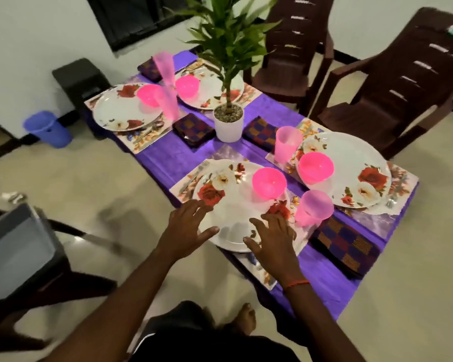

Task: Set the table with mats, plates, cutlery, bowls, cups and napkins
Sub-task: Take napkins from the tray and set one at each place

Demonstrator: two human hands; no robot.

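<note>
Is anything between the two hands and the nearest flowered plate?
Nothing visible. The left hand and right hand are open over the near rim of the plate; the pink bowl sits on its far side.

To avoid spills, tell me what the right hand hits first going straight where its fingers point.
Probably the pink bowl on the near plate; the right hand is over that plate, though its height is unclear.

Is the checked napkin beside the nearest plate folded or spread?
Folded: the checked napkin lies as a thick, compact rectangle on the purple cloth.
</note>
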